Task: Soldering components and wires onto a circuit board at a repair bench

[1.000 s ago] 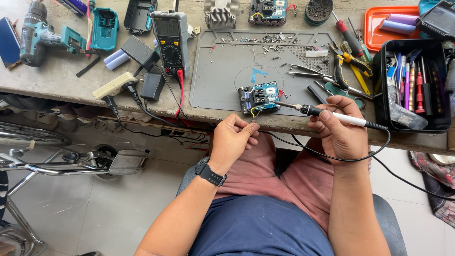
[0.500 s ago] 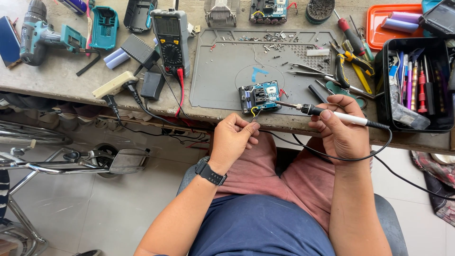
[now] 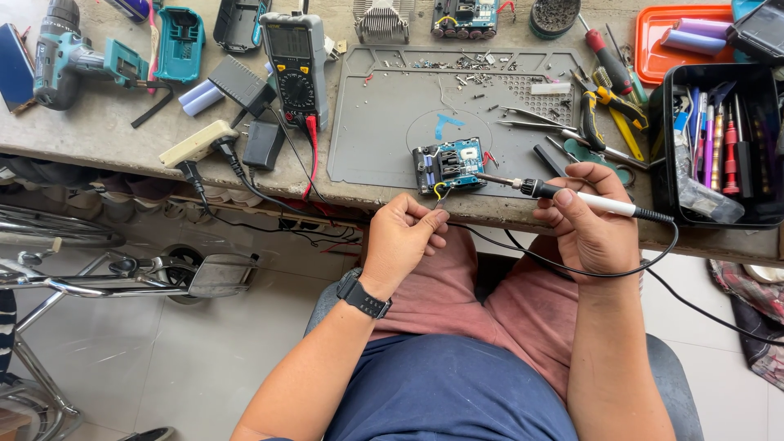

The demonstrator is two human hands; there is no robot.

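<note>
The soldering iron (image 3: 572, 196) has a smooth white plastic handle, a black grip and a bare metal tip. The circuit board (image 3: 448, 166) sits in glossy blue plastic. Under it lies a matt grey rubbery work mat (image 3: 384, 122) on a rough, worn tabletop (image 3: 98, 131). The orange tray (image 3: 653, 37) is shiny plastic; the shorts (image 3: 523, 302) are soft pink cloth.

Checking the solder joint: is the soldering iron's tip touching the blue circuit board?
Touching. The head view shows the soldering iron, held in the right hand, with its tip meeting the right edge of the blue circuit board.
</note>
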